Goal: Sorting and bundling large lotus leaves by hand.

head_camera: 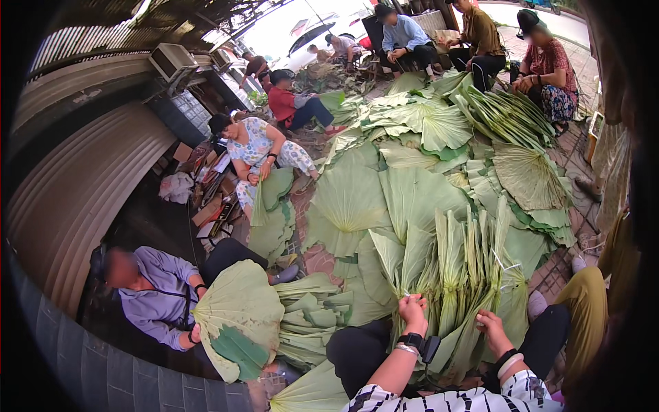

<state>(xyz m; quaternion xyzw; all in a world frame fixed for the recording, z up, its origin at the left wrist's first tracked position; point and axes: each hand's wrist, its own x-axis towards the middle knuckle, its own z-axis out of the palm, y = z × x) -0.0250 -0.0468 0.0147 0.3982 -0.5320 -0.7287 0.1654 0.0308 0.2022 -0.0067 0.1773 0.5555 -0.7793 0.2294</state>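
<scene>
Folded lotus leaves (449,288) stand in a pleated row before my knees, their fans spread away from me. At the row's left side, my left hand (413,310) has its fingers closed around a small bit of white tie (406,293) by a leaf's gathered base. My right hand (491,327) is at the row's right side, fingers curled, near or touching a folded leaf; whether it grips anything is unclear. A white string (499,260) loops across the upper part of the rightmost folds. Both wrists wear bands, the left one with a black box.
Flat lotus leaves (350,203) heap across the brick ground ahead. To my left, a person in a lavender jacket (157,296) holds a large leaf (242,309) beside stacked folded leaves (309,314). Someone's olive trouser leg (584,304) is close on my right. Several people sit around the heap.
</scene>
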